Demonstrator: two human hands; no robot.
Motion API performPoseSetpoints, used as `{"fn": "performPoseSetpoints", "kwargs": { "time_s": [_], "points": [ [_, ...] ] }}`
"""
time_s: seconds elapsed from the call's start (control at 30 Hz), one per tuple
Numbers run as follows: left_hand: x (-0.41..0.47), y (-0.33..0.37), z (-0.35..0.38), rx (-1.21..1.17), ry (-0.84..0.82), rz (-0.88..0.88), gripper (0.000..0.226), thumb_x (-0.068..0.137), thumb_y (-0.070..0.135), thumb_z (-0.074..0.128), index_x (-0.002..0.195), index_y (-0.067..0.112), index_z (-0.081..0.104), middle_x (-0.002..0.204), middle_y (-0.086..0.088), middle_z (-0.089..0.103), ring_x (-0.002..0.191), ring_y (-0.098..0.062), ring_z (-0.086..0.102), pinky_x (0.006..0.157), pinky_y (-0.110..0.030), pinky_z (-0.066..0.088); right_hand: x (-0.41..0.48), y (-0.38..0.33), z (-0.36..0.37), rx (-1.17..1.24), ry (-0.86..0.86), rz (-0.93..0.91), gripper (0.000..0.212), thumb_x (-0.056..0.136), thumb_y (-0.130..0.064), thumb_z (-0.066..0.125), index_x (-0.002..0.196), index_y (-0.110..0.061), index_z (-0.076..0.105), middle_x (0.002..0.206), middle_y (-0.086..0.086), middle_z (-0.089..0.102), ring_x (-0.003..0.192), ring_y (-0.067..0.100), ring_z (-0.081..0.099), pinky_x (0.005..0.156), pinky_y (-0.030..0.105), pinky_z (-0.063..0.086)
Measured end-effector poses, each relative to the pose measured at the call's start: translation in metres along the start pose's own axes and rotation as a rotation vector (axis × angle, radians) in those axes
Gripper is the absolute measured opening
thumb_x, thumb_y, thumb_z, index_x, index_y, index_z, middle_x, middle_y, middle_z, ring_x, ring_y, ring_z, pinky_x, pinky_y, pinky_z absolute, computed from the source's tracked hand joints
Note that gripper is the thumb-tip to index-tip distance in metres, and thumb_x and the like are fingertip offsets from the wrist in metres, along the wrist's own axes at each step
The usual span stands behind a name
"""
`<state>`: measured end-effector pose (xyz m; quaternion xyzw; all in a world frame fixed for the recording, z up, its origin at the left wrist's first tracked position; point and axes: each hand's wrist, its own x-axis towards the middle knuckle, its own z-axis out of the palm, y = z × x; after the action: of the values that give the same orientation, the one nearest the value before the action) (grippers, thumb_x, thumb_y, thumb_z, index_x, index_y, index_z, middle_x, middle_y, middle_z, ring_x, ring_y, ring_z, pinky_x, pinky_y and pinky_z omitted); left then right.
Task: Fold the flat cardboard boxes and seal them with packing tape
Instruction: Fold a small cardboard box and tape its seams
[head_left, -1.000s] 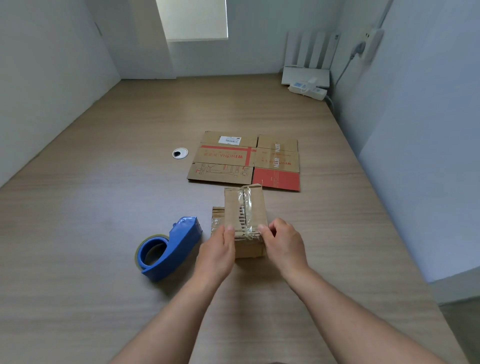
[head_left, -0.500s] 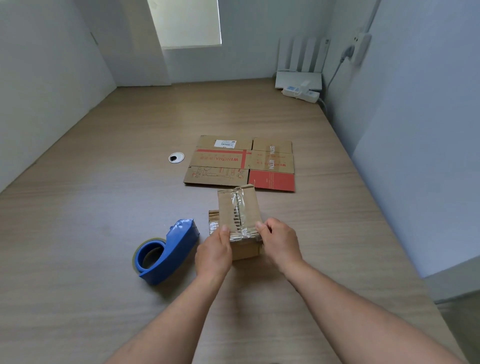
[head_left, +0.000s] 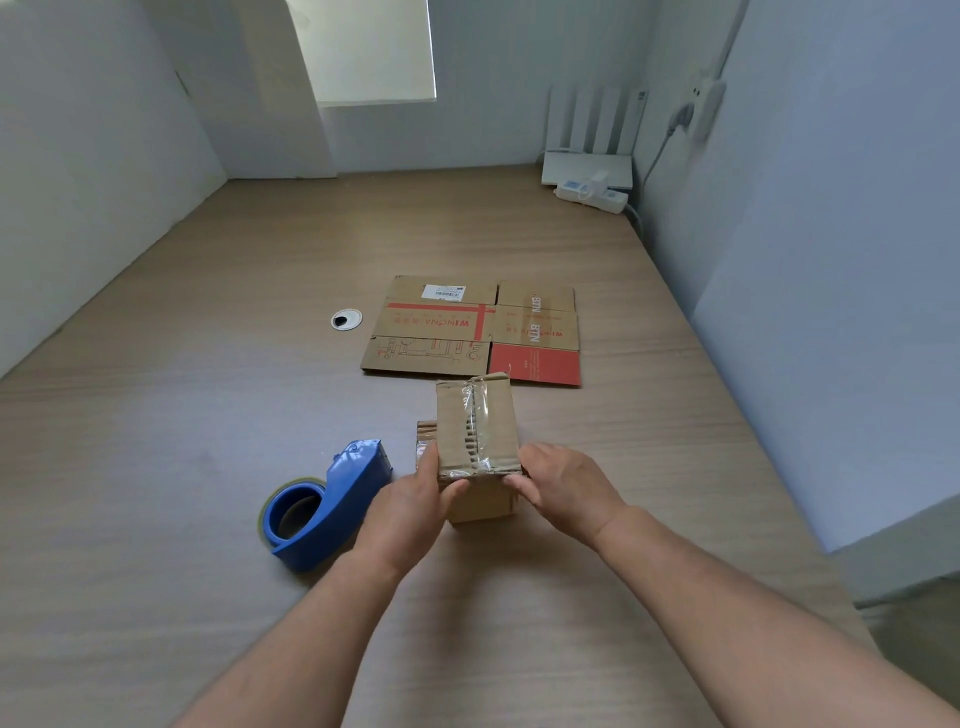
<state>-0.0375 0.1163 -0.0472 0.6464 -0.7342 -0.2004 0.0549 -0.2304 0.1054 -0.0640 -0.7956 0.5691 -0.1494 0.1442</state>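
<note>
A small folded cardboard box (head_left: 475, 426) stands on the wooden table, with a strip of clear tape running along its top seam and over the near edge. My left hand (head_left: 410, 506) grips the box's near left corner. My right hand (head_left: 563, 491) holds its near right corner, fingers pressed at the taped edge. A blue tape dispenser (head_left: 324, 506) lies on the table just left of my left hand. Behind the box lies a flat, unfolded cardboard box (head_left: 472, 332) with red print and a white label.
A round cable grommet (head_left: 346, 319) sits in the table (head_left: 156, 415) left of the flat cardboard. A white router (head_left: 589, 156) and a power strip (head_left: 592, 195) stand at the far right corner. Walls close the table in on the left, back and right.
Both hands stay on the box's near corners. The box has tipped slightly, its top turning more toward me. The view has shifted a little.
</note>
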Motion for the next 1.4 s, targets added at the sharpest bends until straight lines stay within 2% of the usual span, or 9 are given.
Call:
{"fn": "performPoseSetpoints", "kwargs": {
  "time_s": [0.1, 0.2, 0.33, 0.5, 0.7, 0.87, 1.13, 1.3, 1.4],
  "points": [
    [-0.004, -0.003, -0.003, -0.213, -0.108, 0.013, 0.059, 0.103, 0.034, 0.032, 0.153, 0.029, 0.001, 0.133, -0.003, 0.057, 0.110, -0.019, 0.060, 0.088, -0.029, 0.046, -0.002, 0.000, 0.001, 0.009, -0.046, -0.013, 0.021, 0.088, -0.024, 0.055, 0.079, -0.005, 0.056, 0.075, 0.014, 0.062, 0.067, 0.032, 0.059, 0.057, 0.032, 0.043],
    [-0.008, -0.005, 0.000, -0.474, -0.110, -0.020, 0.051, 0.103, 0.027, 0.035, 0.151, 0.028, 0.017, 0.137, 0.002, 0.052, 0.119, -0.017, 0.054, 0.096, -0.028, 0.042, -0.005, -0.005, 0.003, -0.065, 0.068, 0.037, 0.024, 0.094, -0.027, 0.045, 0.083, -0.009, 0.058, 0.080, 0.007, 0.063, 0.073, 0.026, 0.060, 0.058, 0.029, 0.042],
    [-0.010, 0.002, 0.012, -0.297, 0.110, -0.135, 0.009, 0.102, 0.030, 0.037, 0.102, 0.022, 0.040, 0.094, -0.007, 0.067, 0.077, -0.022, 0.063, 0.066, -0.035, 0.051, -0.009, -0.018, 0.014, -0.142, 0.227, 0.106, 0.026, 0.078, -0.030, 0.040, 0.058, -0.017, 0.052, 0.051, -0.004, 0.053, 0.041, 0.017, 0.052, 0.035, 0.017, 0.028],
    [-0.003, 0.004, 0.022, -0.177, 0.192, -0.109, 0.020, 0.102, 0.033, 0.035, 0.107, 0.016, 0.043, 0.092, -0.012, 0.067, 0.081, -0.031, 0.064, 0.069, -0.039, 0.052, -0.008, -0.022, 0.012, -0.105, 0.272, 0.199, 0.019, 0.064, -0.022, 0.064, 0.054, -0.016, 0.050, 0.048, -0.003, 0.052, 0.037, 0.017, 0.049, 0.043, 0.018, 0.018],
    [-0.012, -0.007, 0.027, -0.406, 0.015, -0.115, 0.036, 0.101, 0.034, 0.036, 0.136, 0.027, 0.040, 0.119, -0.007, 0.065, 0.108, -0.030, 0.061, 0.090, -0.041, 0.051, -0.009, -0.011, 0.005, -0.022, 0.052, 0.167, 0.024, 0.096, -0.030, 0.049, 0.093, -0.008, 0.056, 0.099, 0.011, 0.062, 0.095, 0.031, 0.056, 0.071, 0.033, 0.037],
    [-0.004, -0.010, 0.020, -0.393, 0.103, -0.115, 0.032, 0.101, 0.032, 0.041, 0.126, 0.024, 0.059, 0.109, -0.005, 0.069, 0.098, -0.022, 0.063, 0.085, -0.037, 0.053, -0.005, -0.007, -0.013, 0.082, -0.156, 0.144, 0.029, 0.091, -0.046, 0.056, 0.087, -0.019, 0.046, 0.093, 0.002, 0.057, 0.087, 0.021, 0.051, 0.073, 0.028, 0.034],
    [-0.001, -0.004, 0.023, -0.243, 0.184, -0.126, 0.035, 0.101, 0.035, 0.040, 0.108, 0.015, 0.068, 0.093, -0.007, 0.072, 0.083, -0.022, 0.066, 0.077, -0.038, 0.055, -0.009, -0.009, 0.003, -0.045, 0.018, 0.151, 0.030, 0.097, -0.028, 0.038, 0.100, -0.003, 0.056, 0.104, 0.017, 0.063, 0.096, 0.036, 0.058, 0.072, 0.036, 0.040],
    [-0.001, -0.002, 0.019, -0.284, 0.166, -0.151, 0.034, 0.100, 0.034, 0.041, 0.105, 0.015, 0.069, 0.090, -0.007, 0.071, 0.081, -0.020, 0.064, 0.076, -0.036, 0.054, -0.006, -0.007, -0.016, 0.018, -0.189, 0.150, 0.037, 0.091, -0.047, 0.054, 0.103, -0.012, 0.053, 0.108, 0.005, 0.060, 0.100, 0.024, 0.055, 0.078, 0.032, 0.038],
    [-0.001, -0.001, 0.017, -0.327, 0.137, -0.162, 0.033, 0.100, 0.034, 0.043, 0.108, 0.016, 0.069, 0.090, -0.005, 0.071, 0.081, -0.018, 0.064, 0.076, -0.034, 0.054, -0.003, 0.002, -0.023, 0.023, -0.237, 0.094, 0.024, 0.096, -0.030, 0.047, 0.096, -0.009, 0.057, 0.106, 0.012, 0.063, 0.099, 0.030, 0.056, 0.073, 0.032, 0.035]
  ]
}}
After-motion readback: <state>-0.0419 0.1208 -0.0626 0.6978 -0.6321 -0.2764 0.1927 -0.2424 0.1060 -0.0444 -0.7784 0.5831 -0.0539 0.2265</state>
